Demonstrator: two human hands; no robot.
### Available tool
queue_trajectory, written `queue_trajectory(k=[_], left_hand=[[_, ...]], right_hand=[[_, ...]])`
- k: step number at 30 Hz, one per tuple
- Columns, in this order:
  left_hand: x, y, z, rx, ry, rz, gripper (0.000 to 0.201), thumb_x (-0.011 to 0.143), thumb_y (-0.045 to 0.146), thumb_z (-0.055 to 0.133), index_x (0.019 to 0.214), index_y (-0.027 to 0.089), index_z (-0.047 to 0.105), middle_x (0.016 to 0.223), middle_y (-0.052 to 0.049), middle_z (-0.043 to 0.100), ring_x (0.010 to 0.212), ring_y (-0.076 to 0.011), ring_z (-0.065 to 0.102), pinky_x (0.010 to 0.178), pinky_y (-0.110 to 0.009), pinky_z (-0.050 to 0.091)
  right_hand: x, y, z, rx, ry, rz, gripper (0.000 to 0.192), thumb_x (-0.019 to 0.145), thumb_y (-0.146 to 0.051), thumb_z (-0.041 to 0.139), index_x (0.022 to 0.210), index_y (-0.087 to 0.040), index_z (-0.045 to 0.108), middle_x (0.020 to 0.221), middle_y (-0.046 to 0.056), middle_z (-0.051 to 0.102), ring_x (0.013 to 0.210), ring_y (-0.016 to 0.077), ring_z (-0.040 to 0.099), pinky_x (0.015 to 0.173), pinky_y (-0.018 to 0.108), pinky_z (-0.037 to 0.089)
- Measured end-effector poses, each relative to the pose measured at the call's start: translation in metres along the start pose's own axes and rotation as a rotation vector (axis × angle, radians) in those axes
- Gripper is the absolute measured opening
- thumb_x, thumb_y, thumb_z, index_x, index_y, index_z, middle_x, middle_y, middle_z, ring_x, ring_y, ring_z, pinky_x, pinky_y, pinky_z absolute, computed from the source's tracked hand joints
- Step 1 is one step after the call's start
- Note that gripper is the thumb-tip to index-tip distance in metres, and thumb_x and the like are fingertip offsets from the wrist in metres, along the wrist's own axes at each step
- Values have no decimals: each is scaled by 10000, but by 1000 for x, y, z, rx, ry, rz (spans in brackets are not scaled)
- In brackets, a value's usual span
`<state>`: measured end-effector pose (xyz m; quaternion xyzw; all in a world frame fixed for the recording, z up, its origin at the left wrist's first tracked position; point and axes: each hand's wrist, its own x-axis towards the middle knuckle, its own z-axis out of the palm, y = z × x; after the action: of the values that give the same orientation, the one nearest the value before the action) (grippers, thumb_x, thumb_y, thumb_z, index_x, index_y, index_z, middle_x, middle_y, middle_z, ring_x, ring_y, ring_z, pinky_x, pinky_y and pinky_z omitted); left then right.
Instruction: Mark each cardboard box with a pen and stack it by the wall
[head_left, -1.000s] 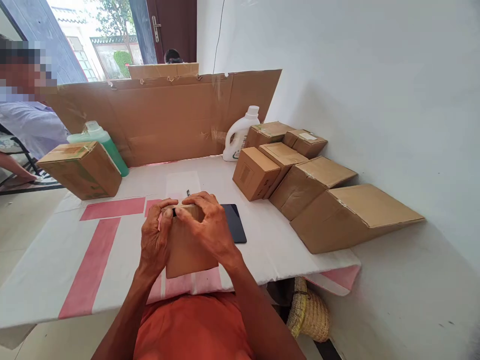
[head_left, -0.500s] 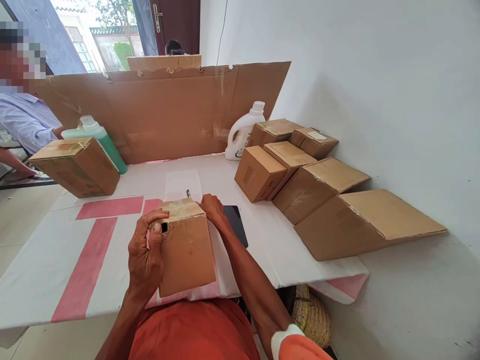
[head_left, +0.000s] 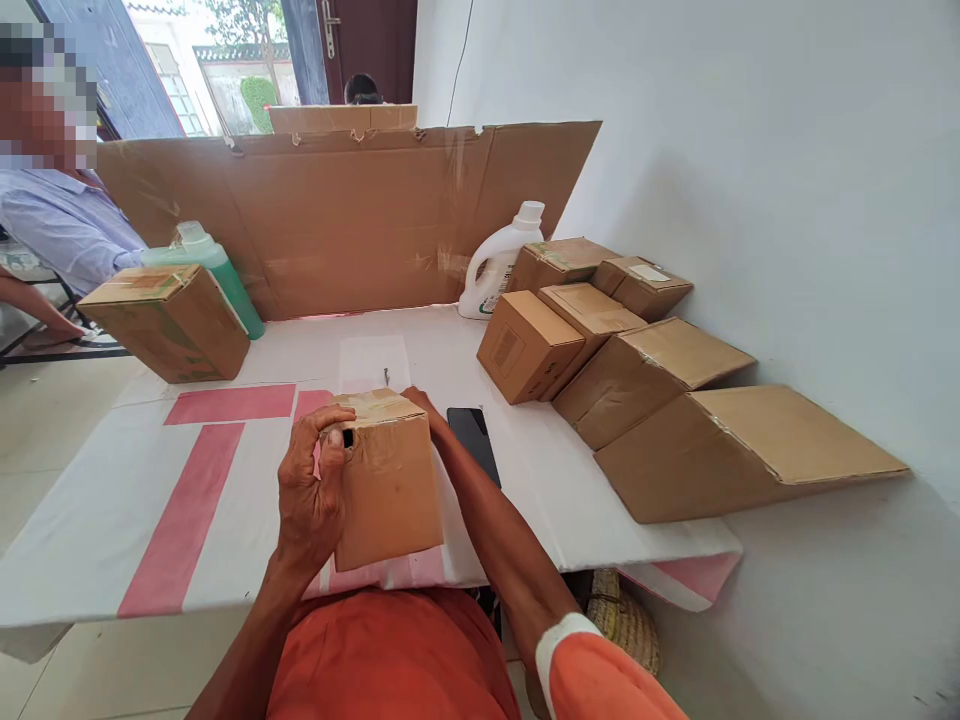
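A small brown cardboard box (head_left: 390, 500) stands at the table's near side, in front of my body. My left hand (head_left: 311, 480) grips its left upper corner, fingers over the top and thumb on the near face beside a small dark hole. My right hand (head_left: 421, 402) reaches around the box's far right side; its fingers are hidden behind the box. Just past the box's top edge a thin dark object (head_left: 386, 377) shows, too small to name. A black phone (head_left: 474, 443) lies flat to the right of my right forearm.
Several cardboard boxes (head_left: 750, 440) line the right side by the wall, with a white jug (head_left: 501, 265) behind them. At left stand another box (head_left: 169, 325) and a green bottle (head_left: 229, 285). A tall cardboard panel (head_left: 345, 225) spans the back. A person (head_left: 67, 220) sits beyond it.
The view has shifted a little, so most things appear further right. My left hand keeps its grip on the box; my right hand has sunk further behind it.
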<state>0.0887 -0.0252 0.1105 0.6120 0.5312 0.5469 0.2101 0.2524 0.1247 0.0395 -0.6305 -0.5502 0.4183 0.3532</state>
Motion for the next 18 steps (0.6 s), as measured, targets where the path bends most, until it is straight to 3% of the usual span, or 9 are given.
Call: queue_trajectory(k=[2, 5, 6, 7, 8, 10, 12, 14, 18], left_hand=[[4, 0, -1, -27, -5, -19, 313, 1097, 450, 464, 1137, 231, 684, 1184, -66, 731, 1125, -210, 673, 1014, -353, 521], [10, -1, -2, -49, 7, -48, 308, 1089, 457, 477, 1124, 233, 686, 1163, -53, 741, 1066, -200, 682, 954, -335, 532], [11, -2, -2, -48, 13, -56, 310, 1086, 461, 481, 1121, 233, 688, 1159, -51, 742, 1052, -199, 682, 937, -330, 532], [13, -2, -2, -45, 19, -63, 314, 1084, 466, 483, 1121, 232, 689, 1155, -50, 742, 1042, -198, 680, 924, -328, 530], [13, -2, -1, -41, 23, -68, 320, 1082, 472, 484, 1118, 230, 690, 1150, -51, 740, 1034, -199, 679, 912, -327, 528], [14, -1, 2, -41, 23, -73, 329, 1080, 478, 483, 1118, 224, 690, 1151, -57, 734, 1028, -203, 675, 903, -331, 524], [13, 0, 5, -47, 17, -61, 326, 1083, 468, 475, 1120, 221, 684, 1164, -65, 729, 1039, -209, 671, 920, -345, 519], [11, -1, 7, -54, 3, -27, 307, 1087, 446, 468, 1129, 222, 674, 1176, -70, 721, 1070, -217, 668, 963, -367, 506], [7, -11, 5, -66, -87, 88, 280, 1082, 440, 475, 1202, 246, 637, 1228, -76, 694, 1170, -245, 644, 1056, -427, 454]], right_hand=[[-8, -5, -18, 135, 69, -5, 282, 1061, -421, 638, 1055, -145, 694, 989, 30, 725, 817, 165, 709, 711, 288, 602], [-36, -23, -54, 368, 187, -66, 370, 1067, -512, 537, 862, -204, 546, 700, -58, 603, 550, 62, 563, 502, 171, 433], [-51, -32, -65, 465, 204, -115, 376, 1031, -556, 572, 863, -224, 515, 685, -76, 592, 526, 51, 551, 475, 155, 410], [-68, -42, -72, 710, 167, -214, 366, 953, -545, 690, 869, -232, 519, 681, -79, 609, 510, 55, 564, 445, 153, 398], [-85, -51, -77, 886, 71, -289, 373, 884, -525, 773, 873, -237, 537, 679, -78, 635, 495, 64, 583, 417, 154, 394], [-117, -66, -75, 1030, -126, -374, 324, 869, -480, 800, 864, -232, 592, 672, -64, 676, 456, 83, 605, 365, 160, 381], [-140, -75, -63, 1061, -243, -427, 257, 906, -445, 772, 871, -221, 652, 696, -38, 721, 469, 103, 646, 367, 170, 411], [-151, -77, -45, 1039, -249, -476, 203, 928, -400, 758, 888, -210, 696, 721, -17, 748, 513, 119, 682, 419, 189, 473], [-150, -70, -22, 919, -110, -543, 133, 943, -336, 750, 916, -208, 728, 737, -6, 751, 567, 132, 693, 511, 230, 527]])
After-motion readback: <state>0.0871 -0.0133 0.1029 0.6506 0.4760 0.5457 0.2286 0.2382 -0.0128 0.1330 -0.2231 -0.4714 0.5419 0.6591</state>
